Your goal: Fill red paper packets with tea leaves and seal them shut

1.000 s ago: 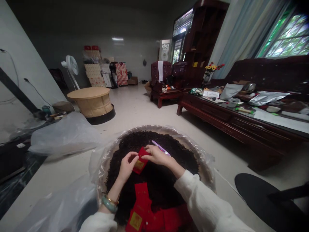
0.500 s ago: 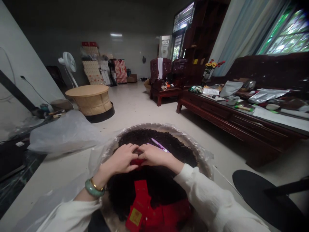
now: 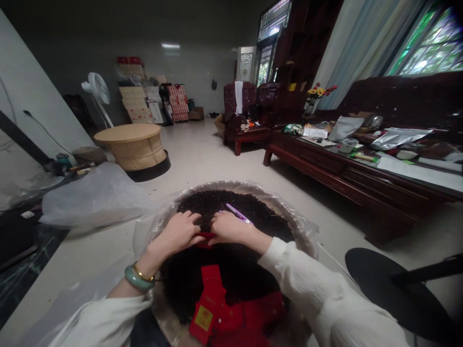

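My left hand (image 3: 180, 232) and my right hand (image 3: 231, 228) face each other over a wide round basket (image 3: 235, 184) lined with clear plastic. Dark, dry, shredded leaves (image 3: 220, 196), resembling loose tea, fill it. Between my thumbs shows a small red packet (image 3: 205, 240), gripped from both sides; my hands hide most of it. Beside my right hand, purple-handled scissors (image 3: 237, 212) lie on the leaves, partly covered. Nearer to me, several red paper packets (image 3: 213, 301) overlap on the leaves, one with a gold square.
Left of the basket lies a clear plastic bag (image 3: 96, 195). Beyond it stand a round wooden-topped drum (image 3: 130, 144) and a white fan (image 3: 97, 89). A long dark wooden table (image 3: 325, 168), loaded with pouches and papers, runs along the right. A black round stand base (image 3: 383, 284) is near right.
My fingertips, close together before, have drawn apart, with my left hand shifting left. A gap with leaves now shows between them above the red packet. The view has shifted slightly.
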Motion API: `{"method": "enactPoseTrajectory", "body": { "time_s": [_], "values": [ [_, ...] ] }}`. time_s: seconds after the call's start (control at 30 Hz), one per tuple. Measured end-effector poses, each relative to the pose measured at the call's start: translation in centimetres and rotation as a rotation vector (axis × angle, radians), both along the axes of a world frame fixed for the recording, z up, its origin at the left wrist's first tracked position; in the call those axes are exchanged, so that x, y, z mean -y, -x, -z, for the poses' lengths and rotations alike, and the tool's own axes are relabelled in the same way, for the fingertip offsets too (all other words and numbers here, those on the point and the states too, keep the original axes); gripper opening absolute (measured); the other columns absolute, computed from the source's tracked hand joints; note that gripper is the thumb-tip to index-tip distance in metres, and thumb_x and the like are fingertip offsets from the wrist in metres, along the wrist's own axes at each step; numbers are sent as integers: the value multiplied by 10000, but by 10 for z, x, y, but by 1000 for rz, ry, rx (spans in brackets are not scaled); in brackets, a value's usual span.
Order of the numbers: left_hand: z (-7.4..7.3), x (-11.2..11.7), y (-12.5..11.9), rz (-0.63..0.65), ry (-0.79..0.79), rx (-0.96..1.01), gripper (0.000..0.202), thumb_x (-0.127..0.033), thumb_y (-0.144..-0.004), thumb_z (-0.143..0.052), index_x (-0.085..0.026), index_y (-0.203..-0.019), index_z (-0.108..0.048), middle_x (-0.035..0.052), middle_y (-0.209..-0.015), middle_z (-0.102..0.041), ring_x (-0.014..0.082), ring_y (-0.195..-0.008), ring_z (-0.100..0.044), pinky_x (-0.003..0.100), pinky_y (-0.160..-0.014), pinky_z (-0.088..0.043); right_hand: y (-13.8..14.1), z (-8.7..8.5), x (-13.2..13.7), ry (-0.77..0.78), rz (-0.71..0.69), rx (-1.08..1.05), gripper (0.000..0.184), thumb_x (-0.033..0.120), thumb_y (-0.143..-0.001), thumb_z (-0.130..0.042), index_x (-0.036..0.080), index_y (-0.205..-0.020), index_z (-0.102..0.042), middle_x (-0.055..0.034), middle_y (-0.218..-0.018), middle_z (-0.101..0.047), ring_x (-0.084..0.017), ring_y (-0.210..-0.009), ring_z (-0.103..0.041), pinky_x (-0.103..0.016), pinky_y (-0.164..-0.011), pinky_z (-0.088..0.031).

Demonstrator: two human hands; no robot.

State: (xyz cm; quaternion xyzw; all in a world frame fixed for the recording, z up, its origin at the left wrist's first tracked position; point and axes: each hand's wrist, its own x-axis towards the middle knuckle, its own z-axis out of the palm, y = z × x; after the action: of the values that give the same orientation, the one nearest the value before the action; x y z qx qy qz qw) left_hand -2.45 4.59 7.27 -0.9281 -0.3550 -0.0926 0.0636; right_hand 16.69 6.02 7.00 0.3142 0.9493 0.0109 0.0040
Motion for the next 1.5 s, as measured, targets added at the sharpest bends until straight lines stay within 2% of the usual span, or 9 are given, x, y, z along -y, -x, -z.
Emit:
{"method": "enactPoseTrajectory", "body": {
  "time_s": [0.2, 0.47, 0.63, 0.73, 0.83, 0.93, 1.07, 1.33, 1.5],
  "values": [
    [0, -5, 4, -23, -5, 29, 159, -339, -817, -604, -222, -845, -708, 91, -1092, -628, 234, -946, -582, 369, -793, -484, -7, -8, -7, -54, 58, -23, 314, 460, -801, -637, 159, -828, -721, -121, -880, -672, -262, -889, -596, -339, -737, -436],
    [22, -4, 1, 159, 31, 378, 165, -206, -893, -491, -206, -967, -639, 100, -1241, -557, 175, -970, -562, 340, -843, -496, -29, 19, -19, 248, -39, -421, 200, 335, -785, -687, 187, -919, -690, -92, -1156, -556, -197, -1040, -551, -320, -879, -449],
    [24, -13, 3, 173, -35, 357, 201, -219, -914, -455, -197, -877, -652, 79, -1055, -626, 156, -853, -563, 302, -747, -503, -52, 43, -4, 402, 83, -731, 624, 415, -782, -667, 226, -1330, -436, -128, -1371, -400, -206, -1210, -459, -348, -958, -424],
    [24, -13, 0, 139, -169, 314, 220, -210, -912, -457, -178, -810, -650, 81, -1048, -610, 152, -823, -535, 283, -711, -492, -57, 62, 11, 431, 132, -522, 821, 558, -713, -672, 186, -1380, -372, -168, -1378, -415, -277, -1240, -431, -413, -1008, -377],
    [24, -9, -5, 146, -366, 238, 224, -178, -906, -462, -157, -770, -639, 83, -1004, -616, 167, -815, -507, 293, -708, -474, -49, 78, 24, 296, 123, -270, 944, 707, -644, -622, 148, -1371, -396, -206, -1384, -412, -379, -1247, -381, -521, -1015, -322],
    [24, -6, -9, 164, -466, 186, 217, -167, -901, -470, -155, -759, -633, 69, -899, -617, 164, -747, -475, 290, -674, -450, -36, 86, 32, 137, 171, -218, 834, 742, -698, -526, 115, -1247, -511, -199, -1208, -538, -354, -1077, -486, -502, -902, -406],
    [22, -4, -7, 137, -405, 207, 228, -185, -899, -477, -165, -727, -627, 49, -760, -571, 162, -701, -453, 278, -627, -427, -32, 88, 33, 81, 218, -254, 602, 656, -730, -584, 150, -1056, -598, -126, -999, -579, -277, -929, -517, -396, -796, -453],
    [12, -2, -3, 157, -89, 262, 175, -171, -889, -467, -170, -824, -630, 80, -1025, -614, 193, -928, -520, 328, -795, -482, -38, 91, 30, 178, 189, -360, 404, 500, -741, -681, 199, -1003, -620, -78, -989, -587, -229, -907, -542, -319, -758, -450],
    [12, 0, -2, 144, 51, 277, 186, -203, -898, -461, -182, -876, -644, 90, -1056, -592, 172, -860, -567, 314, -755, -501, -46, 95, 22, 341, 310, -633, 257, 391, -716, -737, 191, -846, -643, -25, -845, -597, -166, -768, -556, -265, -692, -422]
  ]
}}
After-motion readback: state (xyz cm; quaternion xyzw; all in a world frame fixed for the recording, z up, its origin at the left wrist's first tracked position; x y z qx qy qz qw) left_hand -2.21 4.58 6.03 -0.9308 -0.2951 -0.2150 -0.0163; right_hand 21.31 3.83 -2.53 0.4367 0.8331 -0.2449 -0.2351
